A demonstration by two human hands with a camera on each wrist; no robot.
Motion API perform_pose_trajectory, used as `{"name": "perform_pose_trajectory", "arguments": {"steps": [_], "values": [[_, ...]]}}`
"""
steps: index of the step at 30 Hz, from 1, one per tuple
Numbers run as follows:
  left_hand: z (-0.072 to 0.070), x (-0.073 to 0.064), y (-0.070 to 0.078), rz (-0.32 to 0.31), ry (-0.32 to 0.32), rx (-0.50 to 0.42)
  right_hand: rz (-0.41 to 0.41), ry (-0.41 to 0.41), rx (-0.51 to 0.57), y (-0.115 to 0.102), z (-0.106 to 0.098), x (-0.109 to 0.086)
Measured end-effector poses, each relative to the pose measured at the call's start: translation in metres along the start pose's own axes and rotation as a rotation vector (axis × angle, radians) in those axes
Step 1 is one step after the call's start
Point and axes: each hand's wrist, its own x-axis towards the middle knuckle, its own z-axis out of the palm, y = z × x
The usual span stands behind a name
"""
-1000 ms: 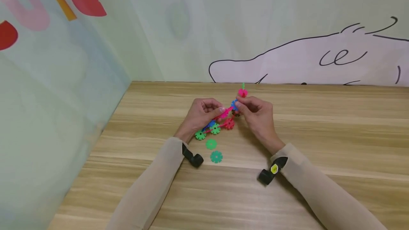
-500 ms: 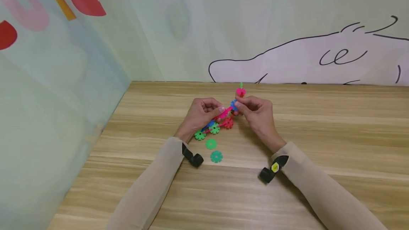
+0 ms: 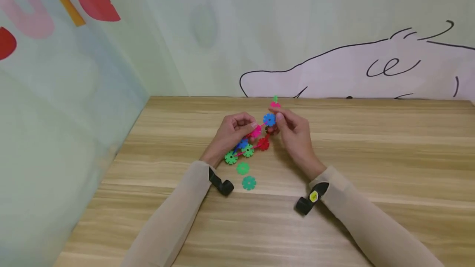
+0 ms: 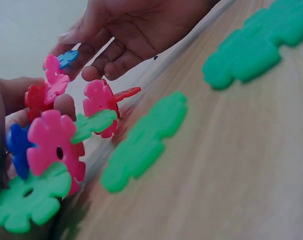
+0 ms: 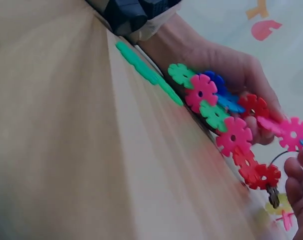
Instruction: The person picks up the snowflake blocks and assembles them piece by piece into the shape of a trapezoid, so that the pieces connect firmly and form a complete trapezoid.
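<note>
Notched flower-shaped plastic discs are joined into a bent chain of pink, red, blue, green and dark pieces. My left hand (image 3: 234,133) pinches the chain at a red and pink disc (image 3: 256,131), seen also in the left wrist view. A blue disc (image 3: 269,119) sits at the chain's upper end, facing up. Beside it, my right hand (image 3: 297,135) has its thumb off the disc's face; its fingers are close to the disc's edge, partly behind it. Lower down hang green discs (image 3: 231,157) and a red disc (image 3: 264,144). The right hand hides part of the chain.
Two loose discs, one light green (image 3: 243,168) and one teal green (image 3: 249,183), lie flat on the wooden table (image 3: 178,217) nearer me. A pink disc (image 3: 275,105) with a green piece above it shows beyond my right hand. A printed wall stands behind the table.
My right thumb has come off the blue disc, which has turned to show its full face. My left hand keeps its pinch. The head view has shifted slightly.
</note>
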Motion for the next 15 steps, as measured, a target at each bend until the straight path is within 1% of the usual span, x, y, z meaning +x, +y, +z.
{"name": "perform_pose_trajectory", "arguments": {"steps": [4, 7, 9, 11, 13, 15], "values": [[0.000, 0.001, 0.000, 0.015, 0.007, -0.054, -0.037, -0.072, -0.232, 0.002, -0.007, 0.002], [-0.001, 0.001, -0.001, 0.035, 0.023, -0.083, -0.045, -0.070, -0.373, 0.003, -0.012, 0.002], [-0.002, 0.001, -0.001, 0.039, 0.032, -0.095, -0.042, -0.059, -0.415, 0.003, -0.014, 0.001], [-0.002, 0.000, -0.001, 0.042, 0.039, -0.096, -0.046, -0.043, -0.434, 0.003, -0.016, 0.000], [-0.002, 0.000, 0.000, 0.036, 0.039, -0.103, -0.078, -0.027, -0.451, 0.004, -0.016, -0.001], [-0.002, 0.001, 0.000, 0.031, 0.042, -0.104, -0.138, 0.000, -0.463, 0.004, -0.015, -0.004]]}}
